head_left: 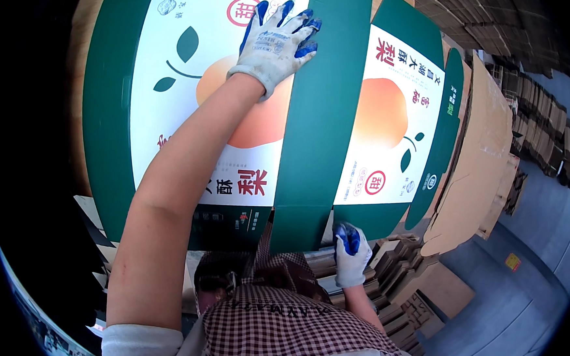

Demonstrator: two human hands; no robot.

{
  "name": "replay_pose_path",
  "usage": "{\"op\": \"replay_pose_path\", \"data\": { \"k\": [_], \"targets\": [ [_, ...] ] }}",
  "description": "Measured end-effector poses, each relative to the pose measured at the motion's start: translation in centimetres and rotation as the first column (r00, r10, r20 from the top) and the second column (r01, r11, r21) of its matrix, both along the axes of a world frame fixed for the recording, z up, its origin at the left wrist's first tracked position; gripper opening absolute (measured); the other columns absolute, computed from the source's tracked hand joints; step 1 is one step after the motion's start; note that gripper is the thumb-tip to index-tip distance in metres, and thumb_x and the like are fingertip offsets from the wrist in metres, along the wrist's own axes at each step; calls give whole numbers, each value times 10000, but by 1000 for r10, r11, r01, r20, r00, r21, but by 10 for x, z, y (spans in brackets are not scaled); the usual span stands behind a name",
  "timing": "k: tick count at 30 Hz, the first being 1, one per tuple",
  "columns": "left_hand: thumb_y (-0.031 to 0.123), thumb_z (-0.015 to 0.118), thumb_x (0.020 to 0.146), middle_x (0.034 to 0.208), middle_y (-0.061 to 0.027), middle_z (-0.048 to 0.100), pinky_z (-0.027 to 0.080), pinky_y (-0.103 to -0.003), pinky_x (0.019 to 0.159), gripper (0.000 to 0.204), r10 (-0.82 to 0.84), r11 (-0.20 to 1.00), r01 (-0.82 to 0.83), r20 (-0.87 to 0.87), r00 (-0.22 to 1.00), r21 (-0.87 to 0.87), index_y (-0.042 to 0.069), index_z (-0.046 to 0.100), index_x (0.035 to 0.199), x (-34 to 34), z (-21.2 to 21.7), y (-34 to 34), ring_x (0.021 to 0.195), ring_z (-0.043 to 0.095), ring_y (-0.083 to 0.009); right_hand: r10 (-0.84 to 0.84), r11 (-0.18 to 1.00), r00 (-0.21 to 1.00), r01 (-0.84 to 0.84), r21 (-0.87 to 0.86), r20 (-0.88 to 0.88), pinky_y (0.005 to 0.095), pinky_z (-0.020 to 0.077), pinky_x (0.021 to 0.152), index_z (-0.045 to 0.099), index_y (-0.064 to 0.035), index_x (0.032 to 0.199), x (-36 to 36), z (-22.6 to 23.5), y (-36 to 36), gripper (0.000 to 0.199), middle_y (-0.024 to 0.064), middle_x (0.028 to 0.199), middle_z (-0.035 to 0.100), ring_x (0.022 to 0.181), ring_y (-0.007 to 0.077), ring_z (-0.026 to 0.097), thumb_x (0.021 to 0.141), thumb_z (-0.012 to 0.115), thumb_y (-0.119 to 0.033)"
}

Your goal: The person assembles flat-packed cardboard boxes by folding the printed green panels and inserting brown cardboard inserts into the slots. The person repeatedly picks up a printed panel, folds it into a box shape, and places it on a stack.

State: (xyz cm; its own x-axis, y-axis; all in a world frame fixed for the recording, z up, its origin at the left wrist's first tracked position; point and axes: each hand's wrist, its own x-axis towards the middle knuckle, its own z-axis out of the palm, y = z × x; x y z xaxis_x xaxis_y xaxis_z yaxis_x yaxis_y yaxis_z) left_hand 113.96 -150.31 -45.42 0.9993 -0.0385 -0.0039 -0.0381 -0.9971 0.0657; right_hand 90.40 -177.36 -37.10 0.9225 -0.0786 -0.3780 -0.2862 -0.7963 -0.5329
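A flat printed cardboard box blank (pixel 320 110) lies before me, green with white panels that carry orange fruit and leaf pictures. My left hand (pixel 275 45), in a white glove with blue-coated fingers, rests on the far part of its larger white panel. The fingers are spread, and nothing is in them. At the near edge of the blank, beside a slot between two green flaps, is my right hand (pixel 352 255) in a matching glove. Its fingers are curled closed against the edge, and what they hold, if anything, is hidden.
Brown cardboard sheets (pixel 470 160) stick out on the right of the blank. Stacks of flattened cardboard (pixel 464 10) stand at the far right, and more cardboard pieces (pixel 397 301) lie low by my right arm. A grey floor (pixel 494 283) shows at the right.
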Motion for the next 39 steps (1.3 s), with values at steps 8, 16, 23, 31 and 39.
{"op": "replay_pose_path", "data": {
  "k": [8,16,23,31,39],
  "targets": [
    [446,466,826,1329,24,379,131,-422,1053,461,-46,996,52,87,995,-74,227,469,1231,11,15,-1,1271,249,-195,639,764,702,-625,-157,315,424,304,973,410,15,1223,111,-37,109,509,194,1205,456,1141,340,408,750,558,-102],
    [367,393,862,1340,-8,365,136,-478,1038,440,-9,1000,9,-33,999,-9,205,410,1271,25,35,-10,1271,251,-242,556,808,731,-586,-53,396,439,295,976,397,23,1230,116,-63,106,535,197,1232,431,1151,354,395,756,563,-161],
    [330,354,881,1340,-14,361,151,-510,1017,428,58,998,-58,34,998,6,165,406,1272,48,37,-15,1268,261,-223,428,840,791,-527,130,437,428,285,986,321,54,1262,118,-57,101,563,236,1254,393,1158,389,378,789,516,-182],
    [337,417,836,1346,-80,345,55,-568,1023,468,-176,979,170,-46,983,-112,106,430,1242,-99,32,-23,1289,219,-265,221,859,801,-430,277,557,419,308,972,306,66,1267,107,-69,98,524,254,1254,393,1141,416,397,815,458,-151],
    [352,442,812,1356,-134,312,29,-587,1025,470,-230,939,177,-155,961,-296,106,460,1212,-192,68,-36,1299,185,-303,358,836,796,-506,213,488,430,270,997,280,51,1290,113,-29,108,573,237,1286,358,1185,396,347,817,481,-204]
  ]
}}
